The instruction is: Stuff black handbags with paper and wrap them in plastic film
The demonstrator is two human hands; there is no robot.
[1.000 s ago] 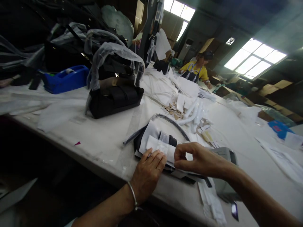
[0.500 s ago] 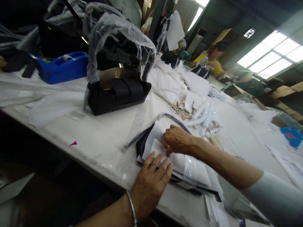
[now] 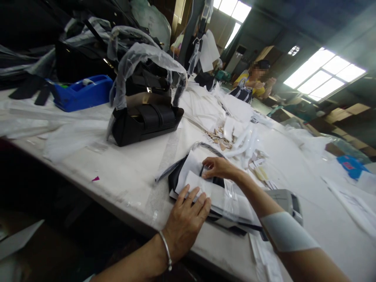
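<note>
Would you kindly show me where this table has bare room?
One patch surrounds the pink scrap, between the upright black bag and the near edge of the table. Another lies between the grey box and the white sheet rightward. Beyond the right hand, white strips and brown scraps crowd it.

Lying bag: on table, beneath right hand. Paper sheet: on bag, just before and left of that hand, partly under left hand. Standing handbag: left and behind; tape dispenser: farther left. Paper pile: behind. Device: right, nearer.
</note>
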